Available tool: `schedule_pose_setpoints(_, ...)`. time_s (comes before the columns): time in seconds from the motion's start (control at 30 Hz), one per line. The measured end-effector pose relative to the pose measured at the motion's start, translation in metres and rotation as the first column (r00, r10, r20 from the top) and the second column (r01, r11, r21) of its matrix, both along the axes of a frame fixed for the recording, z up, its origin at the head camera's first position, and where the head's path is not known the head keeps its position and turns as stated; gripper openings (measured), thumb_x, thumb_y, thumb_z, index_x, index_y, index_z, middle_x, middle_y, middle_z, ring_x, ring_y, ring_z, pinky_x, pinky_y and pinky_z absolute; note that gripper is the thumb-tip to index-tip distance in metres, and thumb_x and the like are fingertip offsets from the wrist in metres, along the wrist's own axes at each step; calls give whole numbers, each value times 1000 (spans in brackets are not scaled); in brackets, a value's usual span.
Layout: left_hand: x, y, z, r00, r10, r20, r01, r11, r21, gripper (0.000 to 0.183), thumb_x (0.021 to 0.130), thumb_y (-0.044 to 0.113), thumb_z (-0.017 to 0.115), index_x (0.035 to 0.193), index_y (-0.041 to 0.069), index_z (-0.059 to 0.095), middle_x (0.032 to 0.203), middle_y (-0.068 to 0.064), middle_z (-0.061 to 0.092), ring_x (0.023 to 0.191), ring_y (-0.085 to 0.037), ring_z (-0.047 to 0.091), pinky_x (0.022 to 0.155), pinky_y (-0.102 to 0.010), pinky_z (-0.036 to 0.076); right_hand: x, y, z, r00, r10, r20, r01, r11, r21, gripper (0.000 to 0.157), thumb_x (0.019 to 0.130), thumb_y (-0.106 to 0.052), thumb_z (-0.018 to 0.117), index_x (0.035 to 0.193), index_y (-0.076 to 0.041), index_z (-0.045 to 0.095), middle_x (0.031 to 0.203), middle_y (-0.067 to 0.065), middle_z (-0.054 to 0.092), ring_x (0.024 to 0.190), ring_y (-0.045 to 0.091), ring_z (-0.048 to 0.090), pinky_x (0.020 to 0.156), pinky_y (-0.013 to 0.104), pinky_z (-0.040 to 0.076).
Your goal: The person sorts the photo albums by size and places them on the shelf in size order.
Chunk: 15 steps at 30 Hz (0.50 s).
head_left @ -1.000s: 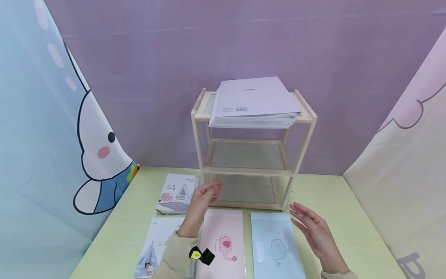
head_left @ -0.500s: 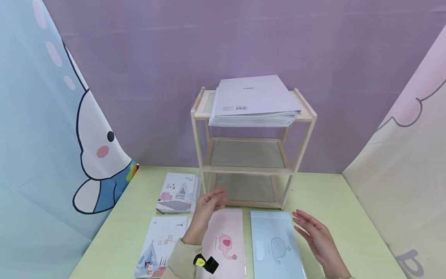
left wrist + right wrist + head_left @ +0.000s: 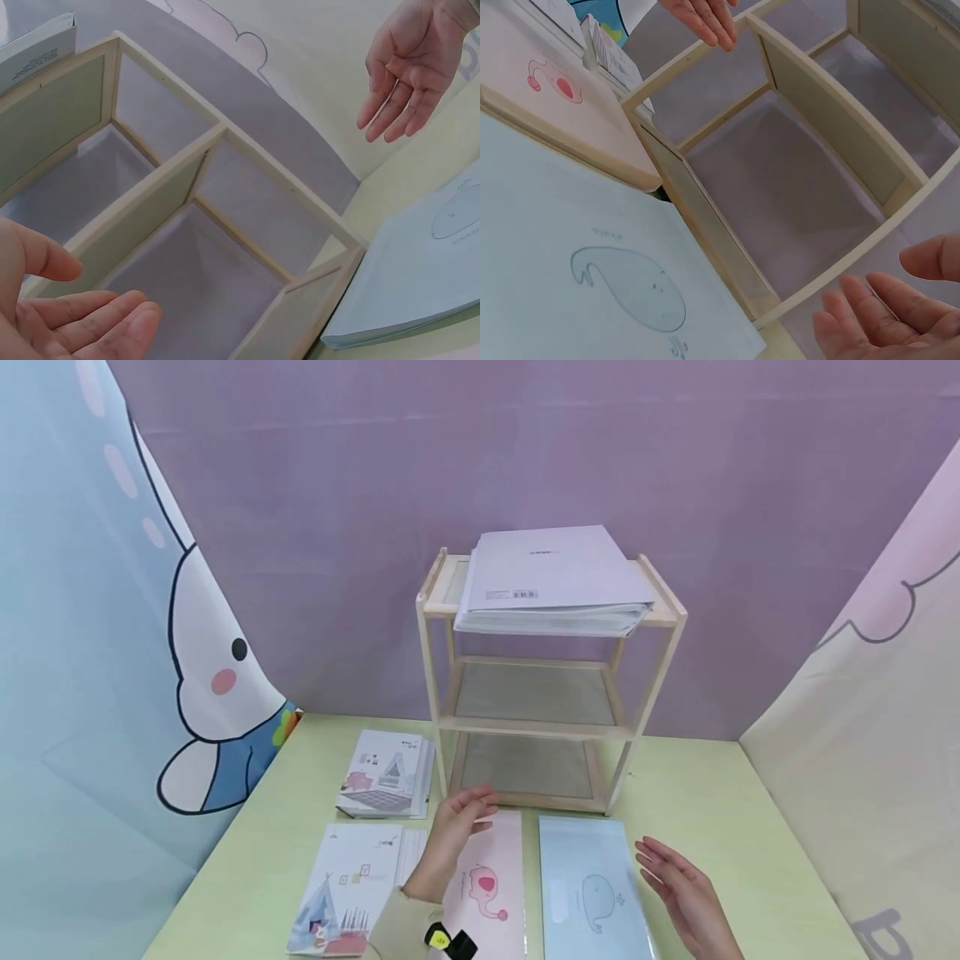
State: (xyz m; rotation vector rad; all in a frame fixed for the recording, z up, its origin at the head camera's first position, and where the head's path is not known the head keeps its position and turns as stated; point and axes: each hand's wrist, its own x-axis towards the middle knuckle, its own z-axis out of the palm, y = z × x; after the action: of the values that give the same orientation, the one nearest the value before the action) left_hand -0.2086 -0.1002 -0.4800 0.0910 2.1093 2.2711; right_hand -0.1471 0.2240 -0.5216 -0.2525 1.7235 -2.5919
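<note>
My left hand [image 3: 453, 835] hovers over the pink elephant book [image 3: 491, 885], fingers relaxed and holding nothing. The right hand [image 3: 686, 889] is held in the air just right of the blue whale book [image 3: 592, 893], its fingers loosely extended with nothing in them. Both books lie flat on the table in front of a wooden three-tier shelf [image 3: 534, 727]. A stack of white books [image 3: 558, 577] lies on the shelf's top tier, back cover up, its edges uneven. In the right wrist view the whale drawing [image 3: 634, 289] shows close to my hand.
At the left lie two piles of white illustrated books, a rear one [image 3: 382, 772] and a front one [image 3: 341, 893]. The shelf stands on the pale green table [image 3: 712, 810], with a purple curtain [image 3: 300, 527] behind. Printed cloths [image 3: 75, 652] hang at both sides.
Both hands have moved down toward me, the left also shifting right across the pink book and uncovering the front left pile. The books and shelf stay in place.
</note>
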Motion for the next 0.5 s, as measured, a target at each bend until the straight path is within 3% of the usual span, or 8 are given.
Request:
schedule_pose_setpoints(0.3,5,9,-14,999,10,36,-10,1000,-2,36,90,3,46,121,-14,53,116,-26,62,102,-36,62,79,-33,55,8,5,-12,998,-60,37,56,994,91,35,98,1,42,113,-19,66,115,-7,66,104,3,60,86,20,50)
schedule_pose_setpoints(0.5,10,15,-20,997,6,74,-6,1000,-7,34,91,2,46,120,-15,53,113,-27,62,102,-39,62,81,-39,55,11,6,-19,991,-84,106,70,989,127,33,98,-3,43,110,-24,66,110,-12,67,102,2,60,85,20,50)
